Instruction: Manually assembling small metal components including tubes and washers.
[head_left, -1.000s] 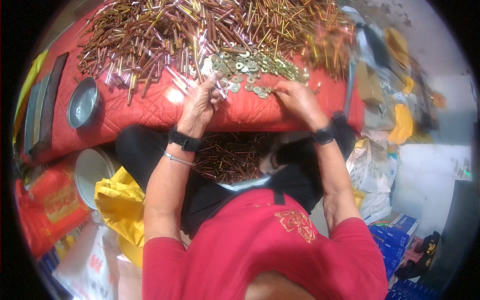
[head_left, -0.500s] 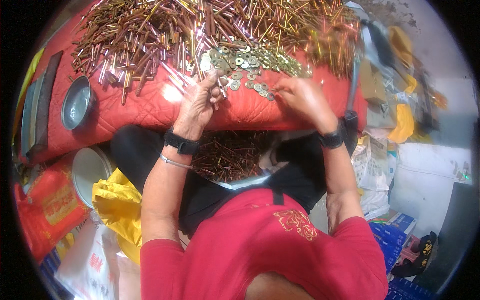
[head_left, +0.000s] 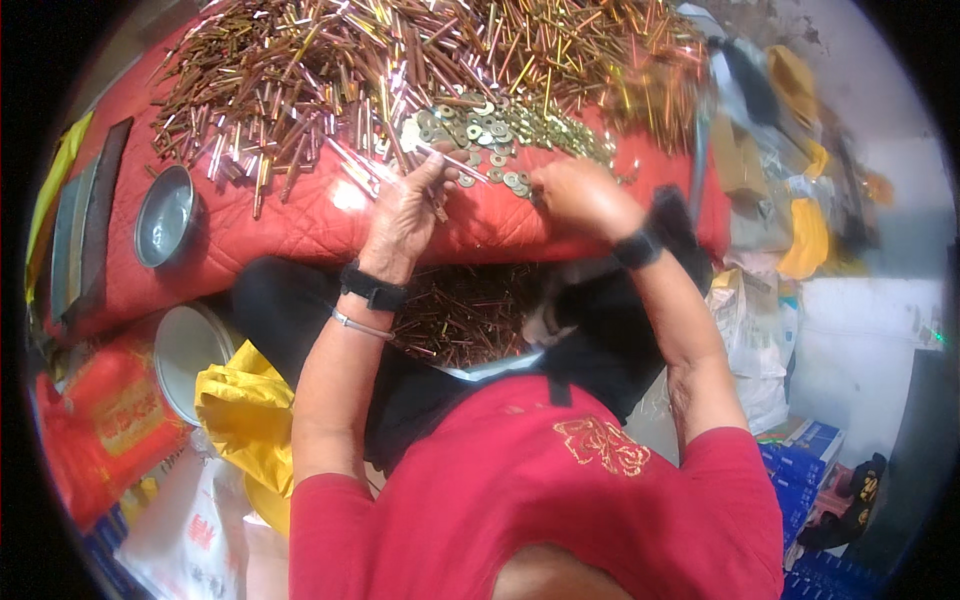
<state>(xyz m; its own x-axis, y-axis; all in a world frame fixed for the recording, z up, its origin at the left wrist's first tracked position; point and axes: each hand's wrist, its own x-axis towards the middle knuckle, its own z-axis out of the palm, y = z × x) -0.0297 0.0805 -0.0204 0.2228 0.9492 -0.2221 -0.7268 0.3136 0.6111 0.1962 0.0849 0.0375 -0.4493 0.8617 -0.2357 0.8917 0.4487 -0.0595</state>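
Note:
My left hand (head_left: 408,215) is closed round thin copper-coloured metal rods (head_left: 464,167). One of them sticks out past the fingertips, slanting to the right. More shiny rods lie by the back of that hand. Just right of it, my right hand (head_left: 585,197) bends over the near edge of a heap of flat round washers (head_left: 485,130), its fingers drawn together in a pinch. What sits between those fingertips is hidden. A few washers (head_left: 515,182) lie loose on the red quilted cover (head_left: 310,225) between the two hands.
A big pile of rods (head_left: 270,90) covers the far side. Small brassy pieces (head_left: 570,130) lie beside the washers. A metal bowl (head_left: 165,217) stands at left. More rods (head_left: 465,315) fill a container between my legs. A yellow cloth (head_left: 245,405) and a bucket (head_left: 188,360) are lower left.
My right hand has come left along the washers, closer to my left hand. The rod in my left hand has swung from steep to nearly level, pointing right. The whole view has shifted slightly.

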